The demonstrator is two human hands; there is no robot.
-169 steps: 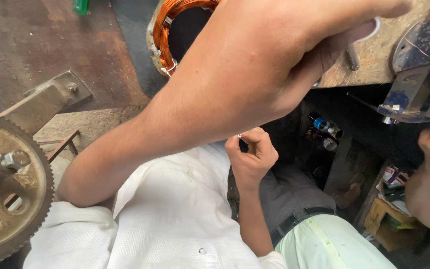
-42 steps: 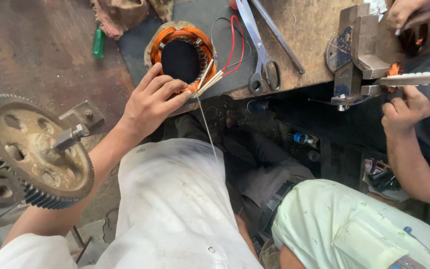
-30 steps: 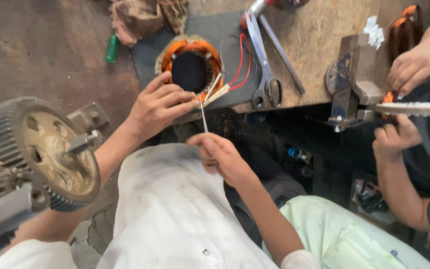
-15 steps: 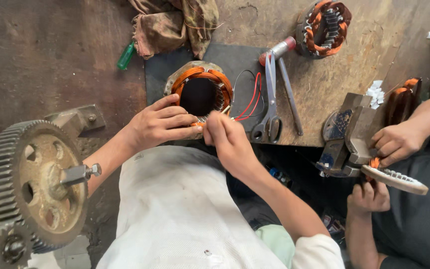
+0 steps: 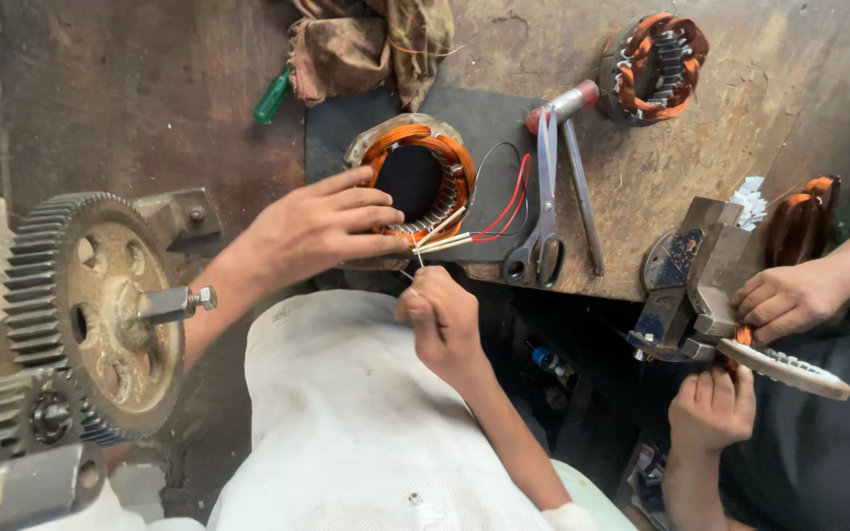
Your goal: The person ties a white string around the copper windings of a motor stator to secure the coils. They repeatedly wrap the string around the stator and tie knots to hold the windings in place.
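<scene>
- My left hand (image 5: pixel 322 224) rests on the motor stator (image 5: pixel 412 180), fingers spread and pressing on its near rim; it steadies the stator, nothing is clenched.
- My right hand (image 5: pixel 442 317) is pinched shut on a thin thread (image 5: pixel 418 258) that runs up to the pale sleeved wire ends (image 5: pixel 442 236) at the stator's near side.
- The stator lies flat on a dark mat (image 5: pixel 492 118), close to the near edge of the workbench (image 5: pixel 769 128).
- I judge the winding itself done: the copper coils sit in the core, and red leads (image 5: pixel 504 202) loop out to the right.
- What seems left is tying down those wire ends; they stick out loose.
- Scissors (image 5: pixel 541 211) lie just right of the stator on the mat's edge, untouched.
- Another person's hands (image 5: pixel 784 300) work at a vise (image 5: pixel 691 285) at the bench's near right edge.
</scene>
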